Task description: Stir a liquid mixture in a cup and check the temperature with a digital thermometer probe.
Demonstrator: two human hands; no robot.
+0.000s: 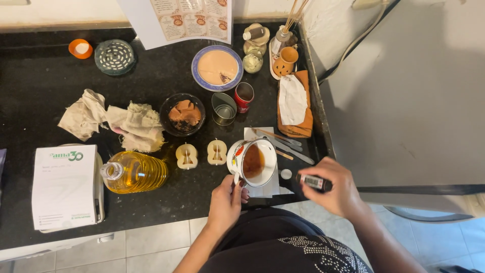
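Note:
A white enamel mug (252,162) with a painted side holds brown liquid and stands near the front edge of the black counter (40,91). My left hand (226,202) grips its handle. My right hand (333,187) is just right of the mug and holds a small black digital thermometer (313,182) with a lit display. A sheet of white paper (266,188) lies under the mug.
Two cream apple-shaped candle halves (201,153), a bottle of yellow oil (131,172), a dark bowl of brown pieces (182,115), an empty tin (224,108), a red can (244,96), a plate (217,67), crumpled cloths (113,121), wooden sticks (283,139) and a white box (64,186) share the counter.

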